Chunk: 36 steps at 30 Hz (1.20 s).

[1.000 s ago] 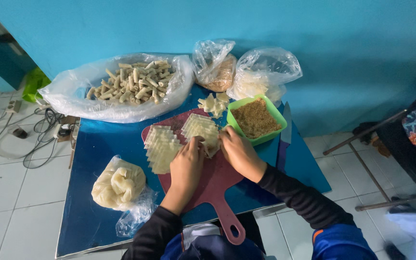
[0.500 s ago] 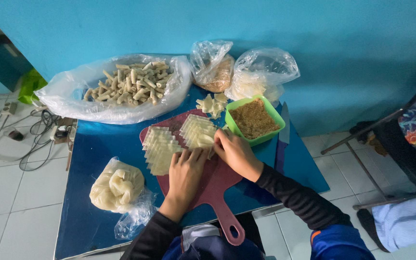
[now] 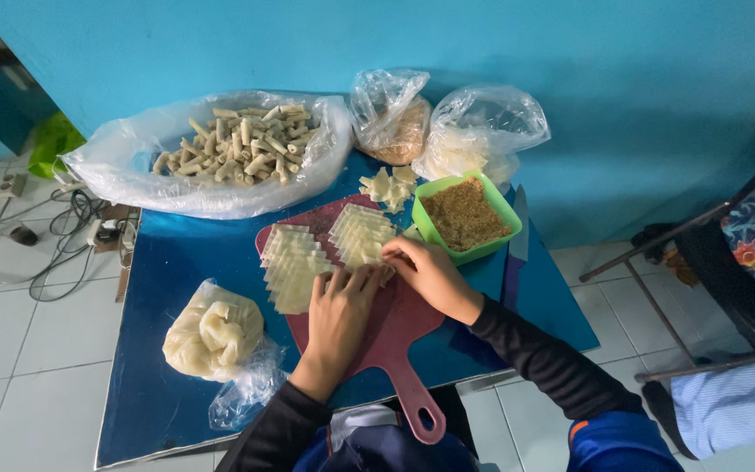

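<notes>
- the left hand (image 3: 340, 310) is lying palm down on the red cutting board (image 3: 377, 336), fingers spread flat and holding nothing, fingertips pressing on the near edge of the pale square wrappers (image 3: 294, 267).
- the right hand (image 3: 428, 273) is reaching in from the right, fingers curled narrow and pinching at the corner of a second fanned row of wrappers (image 3: 362, 234) just ahead of it.
- both wrists are showing dark long sleeves, the forearms angling in toward the board.
- the wrappers are looking thin, translucent and cream-coloured, overlapping in two rows lying side by side on the board, right under and ahead of both hands.
- a green tub (image 3: 465, 217) of brown crumbly filling is sitting just beyond the right hand.
- a clear bag of pale dough (image 3: 214, 332) is resting to the left of the left hand.
- a big plastic sheet of finished rolls (image 3: 238, 144) is lying well ahead of the hands, with two knotted bags (image 3: 434, 127) beside it.
- the blue bench (image 3: 168, 262) is standing against a blue wall, over a white tiled floor (image 3: 19, 341) with cables.
</notes>
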Tool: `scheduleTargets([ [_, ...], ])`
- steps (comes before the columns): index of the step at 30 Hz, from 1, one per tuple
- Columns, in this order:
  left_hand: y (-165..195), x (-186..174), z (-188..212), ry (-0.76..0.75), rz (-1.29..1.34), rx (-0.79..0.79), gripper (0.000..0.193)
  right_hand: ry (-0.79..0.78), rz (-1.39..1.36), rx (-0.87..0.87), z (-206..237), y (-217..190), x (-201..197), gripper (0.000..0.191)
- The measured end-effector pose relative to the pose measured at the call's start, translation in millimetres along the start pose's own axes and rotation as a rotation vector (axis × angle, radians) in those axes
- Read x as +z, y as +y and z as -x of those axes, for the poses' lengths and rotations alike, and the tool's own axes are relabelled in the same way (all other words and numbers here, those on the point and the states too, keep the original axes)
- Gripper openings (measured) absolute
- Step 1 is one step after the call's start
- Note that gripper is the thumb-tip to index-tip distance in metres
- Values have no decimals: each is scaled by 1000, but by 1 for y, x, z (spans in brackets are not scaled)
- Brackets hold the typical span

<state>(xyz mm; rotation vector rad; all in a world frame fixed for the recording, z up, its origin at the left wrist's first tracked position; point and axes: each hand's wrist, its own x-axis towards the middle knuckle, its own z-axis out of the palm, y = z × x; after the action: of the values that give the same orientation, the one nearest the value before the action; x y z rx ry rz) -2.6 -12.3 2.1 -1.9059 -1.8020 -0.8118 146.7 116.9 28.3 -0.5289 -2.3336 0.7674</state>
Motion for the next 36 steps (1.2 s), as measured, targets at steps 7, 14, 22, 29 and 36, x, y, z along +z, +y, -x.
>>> scheduleTargets([
  [7,0,-7,-3,39,76,-17,35,-7,141,-132,2,-4,-5,18],
  [14,-5,-8,-12,9,127,-3,27,-37,225,-220,1,0,-6,25],
  [22,-8,4,-20,-4,416,-92,16,-98,199,-191,-4,9,-7,19],
  [29,-13,11,-24,-24,471,-270,9,-128,156,-151,-10,10,-7,18],
  [36,-17,21,-25,-47,506,-412,16,-162,201,-150,-12,15,-8,15],
])
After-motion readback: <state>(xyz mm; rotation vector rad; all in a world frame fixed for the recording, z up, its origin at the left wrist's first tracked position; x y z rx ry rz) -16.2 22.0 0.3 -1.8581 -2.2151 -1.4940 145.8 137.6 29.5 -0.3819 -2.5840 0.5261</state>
